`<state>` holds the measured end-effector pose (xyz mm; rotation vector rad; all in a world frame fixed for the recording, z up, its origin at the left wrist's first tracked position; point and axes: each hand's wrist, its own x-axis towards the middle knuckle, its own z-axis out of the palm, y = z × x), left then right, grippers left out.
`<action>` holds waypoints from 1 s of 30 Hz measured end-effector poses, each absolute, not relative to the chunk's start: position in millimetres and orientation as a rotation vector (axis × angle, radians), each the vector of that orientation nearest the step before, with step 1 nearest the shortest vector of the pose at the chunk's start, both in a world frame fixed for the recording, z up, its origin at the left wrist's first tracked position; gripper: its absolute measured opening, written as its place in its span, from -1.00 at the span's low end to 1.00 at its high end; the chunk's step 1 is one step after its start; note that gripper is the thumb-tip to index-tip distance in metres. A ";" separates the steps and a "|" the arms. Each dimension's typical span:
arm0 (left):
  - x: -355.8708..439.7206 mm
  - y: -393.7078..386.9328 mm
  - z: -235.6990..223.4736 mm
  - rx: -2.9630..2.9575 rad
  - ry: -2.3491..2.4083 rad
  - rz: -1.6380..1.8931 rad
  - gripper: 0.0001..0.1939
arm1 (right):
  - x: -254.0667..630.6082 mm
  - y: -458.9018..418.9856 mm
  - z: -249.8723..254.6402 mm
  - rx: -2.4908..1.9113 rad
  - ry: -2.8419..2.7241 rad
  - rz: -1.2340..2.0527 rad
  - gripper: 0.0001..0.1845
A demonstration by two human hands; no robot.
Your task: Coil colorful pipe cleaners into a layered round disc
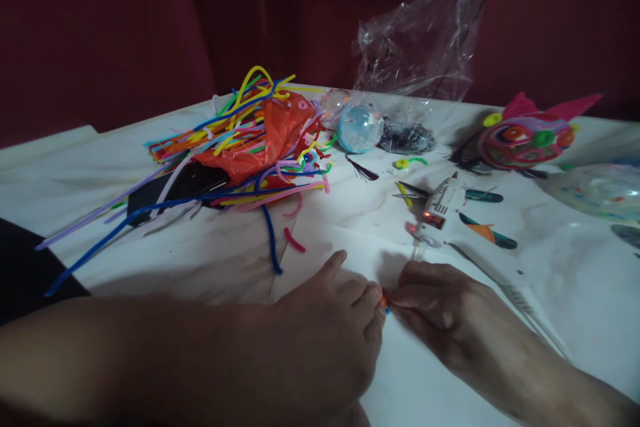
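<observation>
Over a white sheet of paper [410, 373], my two hands meet around a small orange-and-blue piece of pipe cleaner [384, 301]. My left hand [345, 320] is closed on it from the left, with one finger lifted away. From the right, my right hand [443, 307] pinches its edge between thumb and fingers. Most of the piece is hidden by the fingers. Just beyond my right hand lies a white hot glue gun [443, 200] with a red light glowing. Short red [294, 240] and blue [271, 240] pipe cleaner pieces lie past my left hand.
A heap of colourful pipe cleaners [240, 127] with a red plastic bag [275, 133] fills the back left. Behind stand a pale blue ball [361, 128] and a transparent bag [420, 47]. Scissors [487, 233], a decorated pink ball [530, 140] and a speckled transparent ball [600, 190] are at right.
</observation>
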<state>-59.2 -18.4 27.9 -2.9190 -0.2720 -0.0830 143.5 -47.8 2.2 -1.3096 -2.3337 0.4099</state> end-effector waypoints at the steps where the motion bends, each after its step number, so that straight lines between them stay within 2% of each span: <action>1: -59.4 -18.3 27.5 -2.914 -0.270 -0.089 -0.68 | 143.7 -47.9 2.8 -1.305 -2.340 0.421 -0.68; 5: -59.5 -18.1 25.4 -2.910 -0.286 -0.091 -0.69 | 143.6 -47.9 3.8 -1.300 -2.337 0.371 -0.73; 14: -58.0 -18.6 25.5 -2.942 -0.299 -0.061 -0.69 | 142.9 -48.2 -1.6 -1.299 -2.362 0.311 -0.69; 25: -59.5 -17.8 29.7 -2.930 -0.267 -0.077 -0.71 | 144.8 -48.2 8.6 -1.293 -2.367 0.470 -0.66; 30: -58.2 -17.6 30.8 -2.964 -0.294 -0.060 -0.81 | 151.7 -50.2 1.3 -1.311 -2.341 0.458 -0.64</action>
